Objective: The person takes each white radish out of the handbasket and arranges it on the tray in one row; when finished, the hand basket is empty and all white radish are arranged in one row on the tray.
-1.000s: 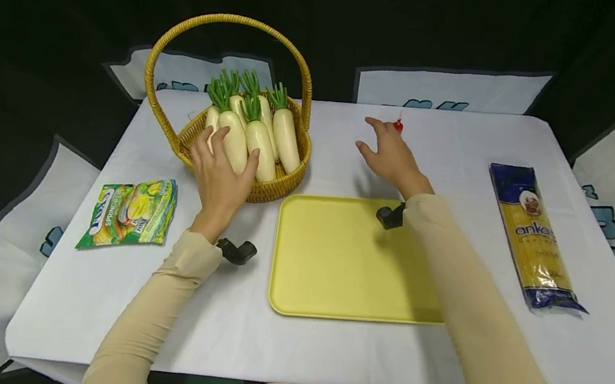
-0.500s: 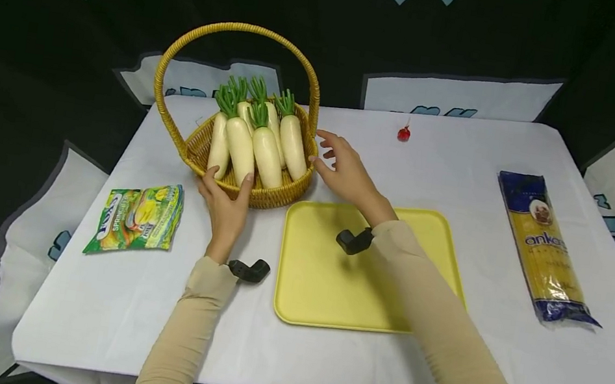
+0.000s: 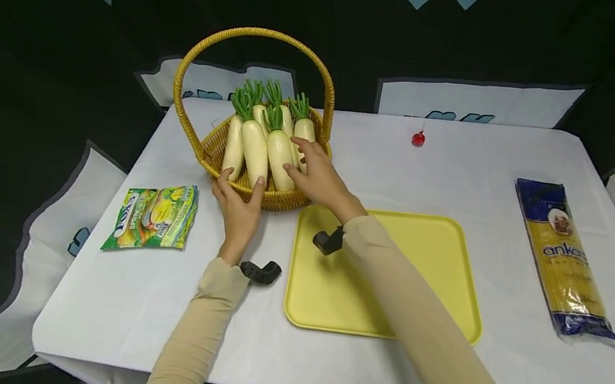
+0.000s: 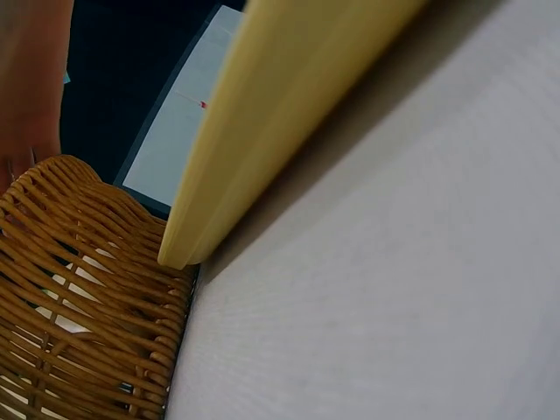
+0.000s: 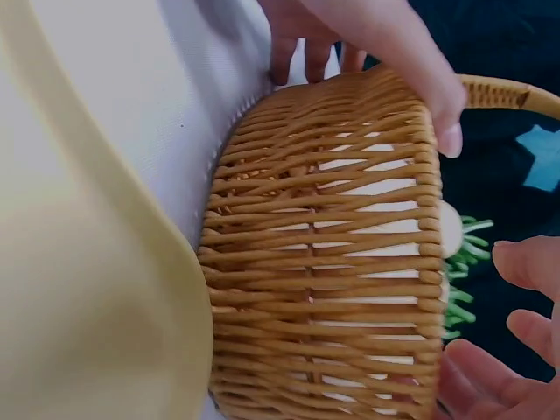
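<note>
A yellow wicker basket (image 3: pixel 282 202) with a tall arched handle stands at the back left of the table, filled with several white daikon radishes (image 3: pixel 254 153) with green tops. My left hand (image 3: pixel 237 213) grips the basket's front rim. In the right wrist view, the thumb (image 5: pixel 442 114) of that hand lies over the rim, its fingers outside against the wicker. My right hand (image 3: pixel 318 177) is over the basket's right side, its fingers spread above the front radishes and holding nothing; they overlap the rightmost radish in the head view.
A yellow tray (image 3: pixel 389 282) lies right in front of the basket, beneath my right forearm. To the left is a green soup packet (image 3: pixel 153 216); to the right, a pack of spaghetti (image 3: pixel 566 261). A small red object (image 3: pixel 418 139) lies near the table's back edge.
My right hand has come left from beside the red object to over the radishes. My left hand has shifted from on top of the radishes to the basket's front rim.
</note>
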`<state>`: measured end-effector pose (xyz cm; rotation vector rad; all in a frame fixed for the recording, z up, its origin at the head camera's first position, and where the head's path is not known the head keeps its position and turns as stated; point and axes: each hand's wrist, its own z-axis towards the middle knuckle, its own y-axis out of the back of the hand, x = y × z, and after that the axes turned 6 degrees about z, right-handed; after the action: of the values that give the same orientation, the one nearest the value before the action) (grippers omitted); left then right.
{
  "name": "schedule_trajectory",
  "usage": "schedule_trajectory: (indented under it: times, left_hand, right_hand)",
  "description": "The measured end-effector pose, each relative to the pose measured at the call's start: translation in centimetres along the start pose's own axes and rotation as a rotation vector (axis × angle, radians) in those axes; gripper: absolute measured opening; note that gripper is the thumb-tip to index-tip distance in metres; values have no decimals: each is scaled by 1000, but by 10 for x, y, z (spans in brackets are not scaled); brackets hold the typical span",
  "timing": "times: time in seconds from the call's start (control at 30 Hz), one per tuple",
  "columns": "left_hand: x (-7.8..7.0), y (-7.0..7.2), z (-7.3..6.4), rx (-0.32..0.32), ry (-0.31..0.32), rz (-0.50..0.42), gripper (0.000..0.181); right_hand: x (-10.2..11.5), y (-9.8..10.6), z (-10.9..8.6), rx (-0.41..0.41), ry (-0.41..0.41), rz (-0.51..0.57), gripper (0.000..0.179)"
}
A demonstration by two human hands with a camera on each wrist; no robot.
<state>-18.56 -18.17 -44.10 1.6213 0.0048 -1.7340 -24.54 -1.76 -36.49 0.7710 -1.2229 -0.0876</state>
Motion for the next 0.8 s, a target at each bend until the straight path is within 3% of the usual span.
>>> schedule_trajectory:
  times: [0.43,0.67,0.8]
  left_hand:
    - [-1,-2,-1,-12,-2,40,68]
    - [-1,-2,-1,-30,-16,64,66]
    - [0,0,0,-39,-23,73,65]
  right_hand:
    - [1,-7,31,95,-142,-147,83]
    - [0,-14,36,61,-162,-194,86]
    - [0,-23,38,26,-189,-331,86]
